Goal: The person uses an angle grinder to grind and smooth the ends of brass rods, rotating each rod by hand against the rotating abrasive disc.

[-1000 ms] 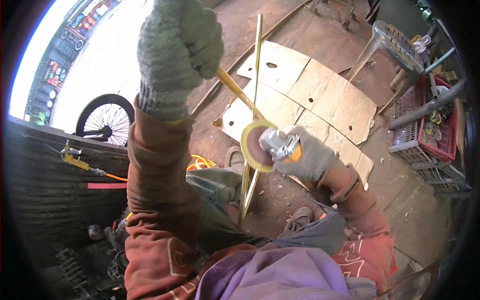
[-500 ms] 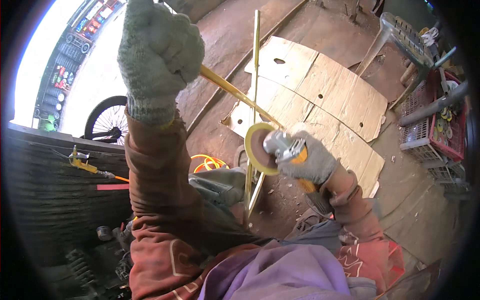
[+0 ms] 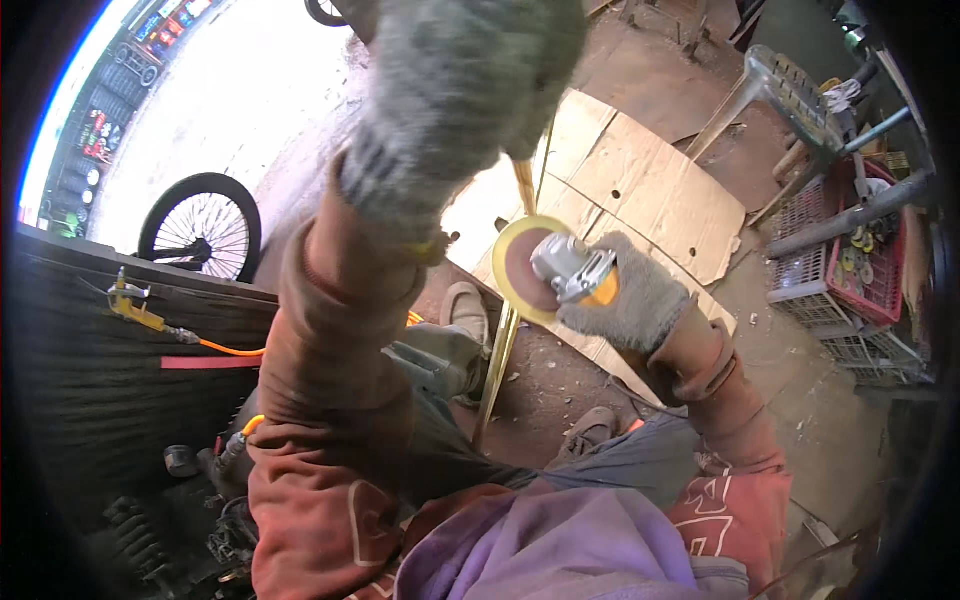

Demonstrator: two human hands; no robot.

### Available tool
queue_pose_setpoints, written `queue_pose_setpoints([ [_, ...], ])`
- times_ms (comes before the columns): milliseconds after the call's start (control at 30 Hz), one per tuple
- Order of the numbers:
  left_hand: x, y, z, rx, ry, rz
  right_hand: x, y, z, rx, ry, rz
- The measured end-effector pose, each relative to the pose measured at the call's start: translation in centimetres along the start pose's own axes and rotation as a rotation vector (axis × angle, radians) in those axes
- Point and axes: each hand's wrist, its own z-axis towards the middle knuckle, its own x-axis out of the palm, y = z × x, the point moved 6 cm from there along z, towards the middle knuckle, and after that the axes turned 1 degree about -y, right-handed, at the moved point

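My gloved left hand (image 3: 470, 90) is raised high at the top of the view, blurred, its fingers closed around a gold-coloured metal bar (image 3: 525, 187). The bar comes out below the glove and runs down behind the grinder disc. In my gloved right hand (image 3: 640, 305) is an angle grinder (image 3: 570, 268) with a yellow-rimmed, brownish disc (image 3: 517, 275). The disc overlaps the bars in this view; whether it touches them I cannot tell. A gold-coloured length (image 3: 495, 385) slants down from under the disc between my feet.
Flattened cardboard (image 3: 640, 185) covers the floor ahead. To the right stand a worn plastic chair (image 3: 790, 95) and crates (image 3: 805, 280) with discs in them. A dark bench (image 3: 120, 380) with a yellow air gun (image 3: 137, 308) is at left, a bicycle wheel (image 3: 200, 230) beyond it.
My left hand has swung to the right, and the bar in it now stands steeper in view. The grinder stays in my right hand, close to the same place. My view has shifted slightly.
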Motion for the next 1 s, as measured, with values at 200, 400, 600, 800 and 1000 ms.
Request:
queue_pose_setpoints([
  [200, 1.0, 1.1, 0.2, -0.14, 0.214, 0.054, 0.9, 2.2, -3.6, -0.033, 0.161, -0.227],
  [400, 3.0, 1.4, -0.5, -0.066, 0.279, -0.014, -0.3, 1.2, -2.6, 0.037, 0.081, -0.213],
  [600, 3.8, 0.4, -1.2, 0.115, 0.358, 0.136, 0.9, 3.3, -4.6, 0.044, 0.178, -0.323],
  [800, 7.4, 2.7, -3.3, -0.212, 0.578, -0.08, -0.7, 3.6, -3.7, 0.049, 0.048, -0.278],
  [1000, 6.3, 0.6, -2.5, -0.065, 0.501, 0.091, 0.6, 2.6, -7.8, 0.047, 0.071, -0.2],
])
